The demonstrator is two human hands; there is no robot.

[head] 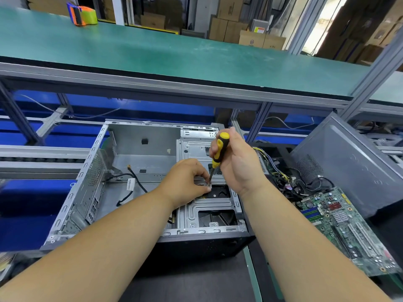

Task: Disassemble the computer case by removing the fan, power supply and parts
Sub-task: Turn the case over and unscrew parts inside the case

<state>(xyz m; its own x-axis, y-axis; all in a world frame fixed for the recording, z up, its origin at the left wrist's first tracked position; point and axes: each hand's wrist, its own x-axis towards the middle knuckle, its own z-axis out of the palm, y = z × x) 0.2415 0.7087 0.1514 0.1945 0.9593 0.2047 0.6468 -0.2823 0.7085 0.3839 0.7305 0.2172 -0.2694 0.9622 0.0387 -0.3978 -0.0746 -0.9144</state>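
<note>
At the drive cage (207, 205) of the computer case (122, 171), the near-upright screwdriver (219, 152) is gripped by the right hand (235, 162), its tip being pinched steady by the left hand (187, 179).

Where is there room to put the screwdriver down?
Bare patches: the green shelf right of the tape dispenser, and the case floor left of the hands, between the black cable and rear wall. Crowded: right of the case, where wires and the motherboard lie.

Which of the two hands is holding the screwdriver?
The right hand grips the yellow-and-black screwdriver; the left hand only pinches at the metal bracket by its tip, inside the computer case.
</note>
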